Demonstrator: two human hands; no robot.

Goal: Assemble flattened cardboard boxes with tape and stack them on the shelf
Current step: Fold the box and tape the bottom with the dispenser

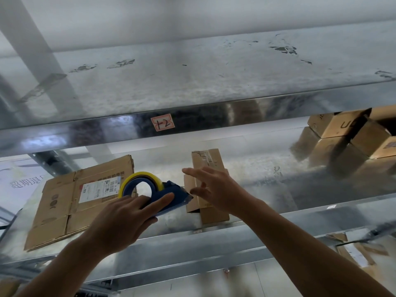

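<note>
— From the head view, where is the small flattened brown cardboard box found?
— Flat on the galvanised metal shelf, long axis run front to back. It is partly covered by the right hand, fingers spread straight; contact cannot be told.
— And the left hand?
— The blue tape dispenser is gripped, nose pointed right, just beside the box's left edge.
</note>
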